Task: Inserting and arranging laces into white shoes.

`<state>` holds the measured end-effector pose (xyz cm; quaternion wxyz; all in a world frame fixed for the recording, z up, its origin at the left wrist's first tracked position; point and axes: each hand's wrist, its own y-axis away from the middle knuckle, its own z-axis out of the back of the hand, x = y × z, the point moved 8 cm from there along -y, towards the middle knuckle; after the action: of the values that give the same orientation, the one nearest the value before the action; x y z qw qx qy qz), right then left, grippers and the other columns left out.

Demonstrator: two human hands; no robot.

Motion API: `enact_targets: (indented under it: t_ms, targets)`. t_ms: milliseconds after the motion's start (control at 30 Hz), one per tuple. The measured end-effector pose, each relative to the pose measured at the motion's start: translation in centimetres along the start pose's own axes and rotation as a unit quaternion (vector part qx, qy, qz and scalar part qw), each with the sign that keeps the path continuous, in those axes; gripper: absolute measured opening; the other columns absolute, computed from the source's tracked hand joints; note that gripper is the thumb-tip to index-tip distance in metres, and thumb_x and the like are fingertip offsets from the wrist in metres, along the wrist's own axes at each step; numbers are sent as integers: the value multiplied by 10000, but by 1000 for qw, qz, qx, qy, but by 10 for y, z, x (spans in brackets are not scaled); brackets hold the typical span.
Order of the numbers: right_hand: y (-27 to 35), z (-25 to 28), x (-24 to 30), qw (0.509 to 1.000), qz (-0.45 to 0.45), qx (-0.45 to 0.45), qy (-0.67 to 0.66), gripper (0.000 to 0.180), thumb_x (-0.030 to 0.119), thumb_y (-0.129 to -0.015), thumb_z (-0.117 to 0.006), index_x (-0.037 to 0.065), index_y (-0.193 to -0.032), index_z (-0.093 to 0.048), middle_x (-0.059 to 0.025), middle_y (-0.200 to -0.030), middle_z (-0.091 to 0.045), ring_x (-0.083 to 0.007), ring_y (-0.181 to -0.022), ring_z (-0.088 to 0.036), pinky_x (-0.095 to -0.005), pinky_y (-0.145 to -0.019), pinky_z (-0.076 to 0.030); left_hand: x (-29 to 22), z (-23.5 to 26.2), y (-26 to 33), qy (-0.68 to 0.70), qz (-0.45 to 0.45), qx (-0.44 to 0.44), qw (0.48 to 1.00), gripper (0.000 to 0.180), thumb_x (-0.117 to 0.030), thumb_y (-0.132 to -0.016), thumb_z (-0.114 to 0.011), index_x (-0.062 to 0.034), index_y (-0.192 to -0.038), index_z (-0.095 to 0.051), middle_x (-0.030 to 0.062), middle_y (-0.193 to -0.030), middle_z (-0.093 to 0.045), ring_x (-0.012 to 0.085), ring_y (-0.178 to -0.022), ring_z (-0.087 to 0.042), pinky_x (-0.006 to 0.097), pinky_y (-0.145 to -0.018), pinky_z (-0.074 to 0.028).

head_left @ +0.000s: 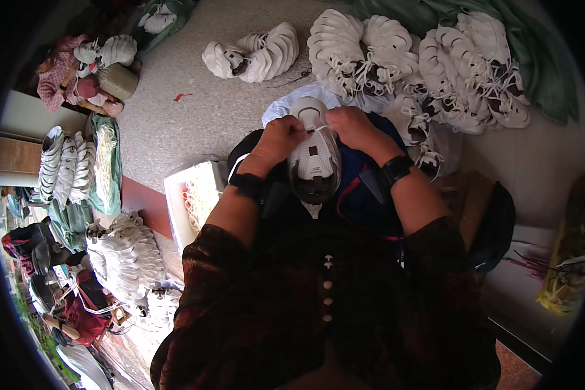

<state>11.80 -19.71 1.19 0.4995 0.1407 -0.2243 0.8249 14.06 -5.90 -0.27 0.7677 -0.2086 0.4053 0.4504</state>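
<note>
A white sneaker [318, 162] rests over my lap, its toe pointing away from me and its dark opening towards me. Across its front part runs a white shoelace [318, 129], with fingers at both sides of it. My left hand [282, 140] pinches the lace at the shoe's left side. On the other side my right hand [359, 132] is closed on the lace too, close to the toe. Dark bands circle both wrists. Some fingertips are hidden behind the curled hands.
White sneakers in rows [364, 52] stand beyond my knees, with another curved row [257, 55] farther left. A white box of laces [198, 195] sits by my left forearm. More shoe piles [127, 257] and a person in a pink checked top [58, 78] are at left.
</note>
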Motion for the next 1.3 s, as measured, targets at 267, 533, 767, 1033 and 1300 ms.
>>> enact_targets:
  t_ms: [267, 533, 767, 1033, 1300]
  targets:
    - [0, 0, 8, 982, -55, -20, -178, 61, 43, -700, -558, 31, -743, -517, -152, -654, -565, -338, -643, -572, -401, -589, -451, 3, 3, -2, 7, 4, 13, 1000, 153, -114, -720, -689, 1, -771, -601, 63, -659, -589, 101, -622, -530, 266, -601, -450]
    - [-2, -7, 25, 999, -13, -12, 28, 69, 37, -710, -550, 34, -780, -555, -180, -749, -581, -368, -740, -578, -429, -654, -458, -2, 30, 20, -48, 14, 11, 999, 145, -124, -742, -670, 7, -802, -653, 70, -661, -624, 117, -609, -547, 284, -600, -457]
    - [7, 13, -9, 991, -115, -61, 16, 101, -21, -689, -511, 1, -783, -541, -208, -778, -586, -389, -790, -570, -449, -697, -456, 38, 73, 49, 36, 83, 10, 996, 88, -96, -727, -665, -15, -761, -674, 34, -584, -588, 91, -540, -527, 246, -546, -440]
    - [27, 21, -1, 981, -96, -7, 168, 55, 12, -687, -508, 31, -723, -544, -187, -700, -574, -385, -725, -570, -452, -638, -447, 49, 108, 84, 90, 89, 8, 992, 67, -53, -728, -678, 8, -753, -664, 28, -618, -606, 86, -558, -528, 236, -556, -442]
    - [168, 288, -138, 810, -335, -144, 459, 120, 81, -762, -466, 42, -814, -567, -193, -800, -620, -372, -767, -607, -464, -656, -481, 94, 231, 169, 115, 173, -70, 976, 33, -37, -750, -659, -11, -768, -670, 3, -601, -587, 53, -502, -480, 184, -465, -366]
